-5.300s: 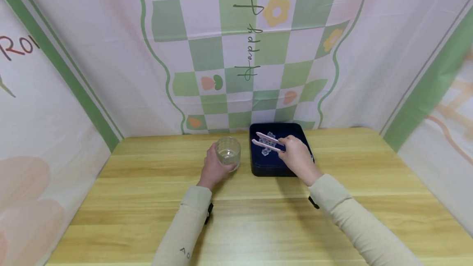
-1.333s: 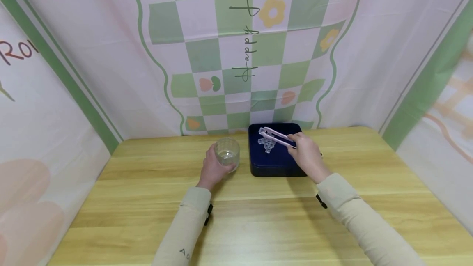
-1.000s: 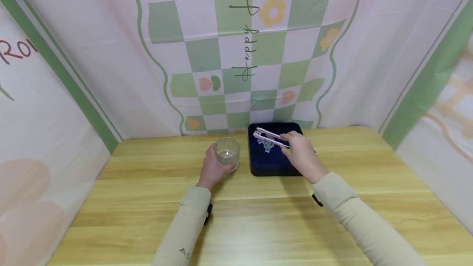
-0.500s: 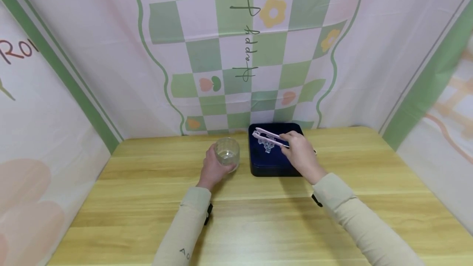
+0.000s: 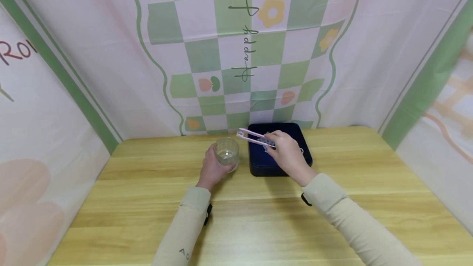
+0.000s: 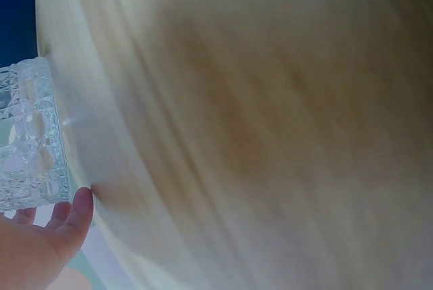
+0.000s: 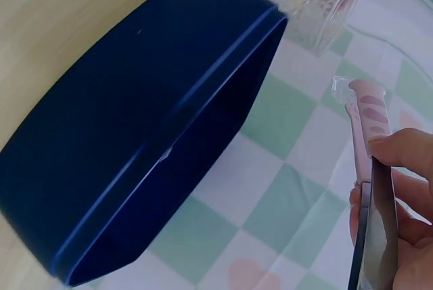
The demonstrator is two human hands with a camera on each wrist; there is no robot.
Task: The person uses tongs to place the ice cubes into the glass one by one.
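My left hand [image 5: 212, 168] holds a clear drinking glass [image 5: 227, 149] upright on the table, thumb and fingers around its sides. The left wrist view shows the glass's [image 6: 34, 134] patterned wall. My right hand [image 5: 287, 154] grips pink tongs [image 7: 372, 111] with metal arms. A clear cube [image 7: 342, 88] sits between the tong tips, up in the air between the tray and the glass. Below that hand stands a dark blue square tray [image 5: 264, 166]. More clear cubes [image 5: 265, 149] lie heaped inside it, partly hidden by the tongs and hand.
The wooden table [image 5: 148, 208] backs onto a checked green and white cloth [image 5: 236, 81]. Patterned cloth walls also hang at the left and right sides. The tray stands close to the back cloth, just right of the glass.
The right hand and tongs first shift over the cubes in the tray, then move left with one cube, past the tray's left edge. The left hand and glass stay in place.
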